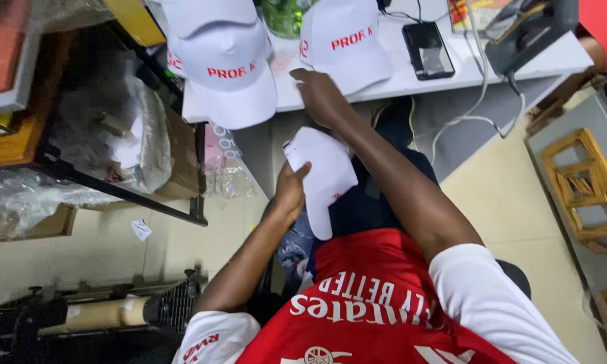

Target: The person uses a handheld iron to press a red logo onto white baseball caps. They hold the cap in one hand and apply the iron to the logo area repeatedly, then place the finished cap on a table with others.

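Note:
My left hand [288,194] grips a white cap with red print [322,176], held in front of my chest below the table edge. My right hand [319,96] reaches up to the front edge of the white table [398,84], with bent fingers between two more white caps with red lettering, one on the left [229,71] and one on the right [344,40]. What its fingers touch is hidden. I wear a red shirt with white sleeves.
A black phone [428,50], a green glass vessel [283,17] and a dark machine with cables [529,27] lie on the table. Clear plastic bottles [226,168] stand under it. A shelf with plastic bags [114,135] is left, a wooden stool [580,182] right, a paper roll [101,313] lower left.

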